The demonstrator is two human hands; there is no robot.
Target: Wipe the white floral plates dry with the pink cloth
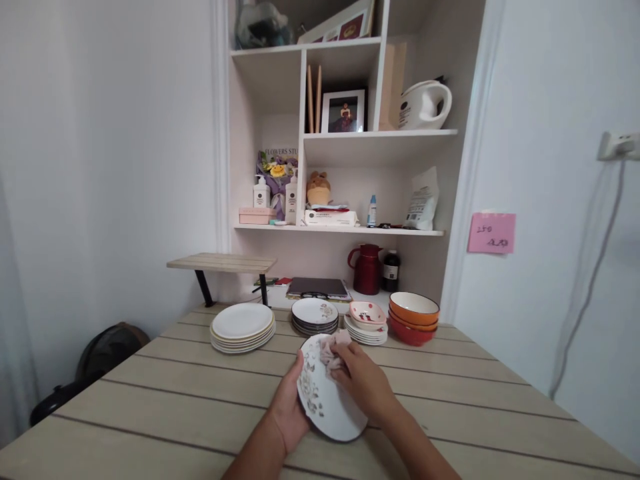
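A white plate (333, 407) with a printed flower pattern is tilted up above the table, its face toward me. My left hand (290, 403) grips its left edge, the thumb along the rim and the other fingers hidden behind. In my right hand (364, 380) is a bunched pale pink cloth (331, 352), pressed against the upper part of the plate's face. Just beyond the plate stands a stack of dark-rimmed plates (315, 313), the top one with a similar flower print.
Across the table (150, 407) stand a stack of large white plates (243, 323), small dishes (367, 323) and orange and red bowls (414, 317). Behind them are a dark red jug (367, 270), a dark bottle (391, 272) and a small raised shelf (223, 262).
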